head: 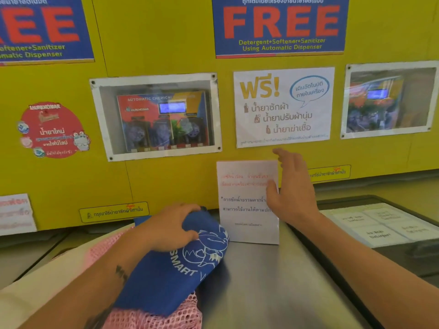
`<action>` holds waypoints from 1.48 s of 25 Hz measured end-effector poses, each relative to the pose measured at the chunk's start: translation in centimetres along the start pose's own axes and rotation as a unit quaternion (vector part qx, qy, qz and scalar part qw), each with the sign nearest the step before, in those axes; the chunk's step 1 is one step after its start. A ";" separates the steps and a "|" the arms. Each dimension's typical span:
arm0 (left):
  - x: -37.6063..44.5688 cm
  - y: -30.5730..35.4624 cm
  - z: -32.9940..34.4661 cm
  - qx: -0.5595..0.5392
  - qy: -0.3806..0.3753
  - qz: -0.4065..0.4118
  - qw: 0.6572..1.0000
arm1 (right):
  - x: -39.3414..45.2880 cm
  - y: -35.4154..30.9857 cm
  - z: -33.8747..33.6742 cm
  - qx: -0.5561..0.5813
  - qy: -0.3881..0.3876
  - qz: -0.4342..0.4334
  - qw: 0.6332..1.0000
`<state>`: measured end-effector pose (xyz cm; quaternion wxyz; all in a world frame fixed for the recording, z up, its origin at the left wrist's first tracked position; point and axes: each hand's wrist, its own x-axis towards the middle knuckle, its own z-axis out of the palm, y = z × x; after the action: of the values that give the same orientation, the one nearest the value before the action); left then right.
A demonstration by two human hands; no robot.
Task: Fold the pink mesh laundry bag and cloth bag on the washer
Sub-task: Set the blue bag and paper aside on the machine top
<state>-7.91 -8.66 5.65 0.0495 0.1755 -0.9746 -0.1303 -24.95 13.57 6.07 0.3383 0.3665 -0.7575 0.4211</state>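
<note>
A blue cloth bag (pixel 190 264) with white "SMART" print lies folded on the steel washer top (pixel 261 281), on top of the pink mesh laundry bag (pixel 156 317). The mesh shows below the blue bag and again to its left under my forearm. My left hand (pixel 171 226) presses down on the far end of the blue bag, fingers curled over its edge. My right hand (pixel 292 186) is raised in the air to the right, fingers spread, holding nothing, in front of a white paper notice (pixel 244 210).
A yellow wall (pixel 166 181) with posters and a glazed dispenser window (pixel 156 117) stands right behind the washer. A second machine lid with white labels (pixel 380 224) lies to the right. A cream surface (pixel 47 281) sits at the lower left.
</note>
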 end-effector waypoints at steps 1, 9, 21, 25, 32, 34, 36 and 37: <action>-0.4 -0.6 -0.3 0.042 -0.022 -0.036 0.998 | -0.1 -1.5 -0.2 0.013 -0.015 -0.051 0.999; -1.7 -1.9 1.2 -0.103 0.045 -0.101 0.989 | -4.9 -7.4 7.2 -0.018 -0.539 0.002 0.842; -5.6 -3.4 -0.7 -0.113 0.008 -0.047 0.992 | -2.3 -3.1 -2.8 -0.292 -0.497 -0.084 0.813; -6.4 -2.6 0.8 0.112 0.074 -0.073 0.988 | -4.0 -2.3 -5.7 -0.339 -0.555 0.008 0.759; -6.9 -2.9 1.6 0.108 -0.012 -0.148 0.983 | -7.0 -5.7 -2.2 -0.236 -0.578 -0.033 0.780; -7.4 -3.4 1.9 0.029 0.020 -0.112 0.993 | -6.7 -6.7 -1.7 -0.280 -0.610 -0.003 0.741; -7.9 -4.2 1.6 -0.081 0.085 -0.072 0.990 | -5.3 -8.2 -1.5 -0.289 -0.537 -0.052 0.791; -8.2 -4.7 1.2 -0.129 0.117 -0.051 0.983 | -4.6 -9.2 -0.9 -0.257 -0.490 -0.075 0.830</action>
<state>1.14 -9.70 2.85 0.1786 0.2307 -0.9268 -0.2363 -14.78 12.13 6.25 0.0353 0.4801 -0.8750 -0.0505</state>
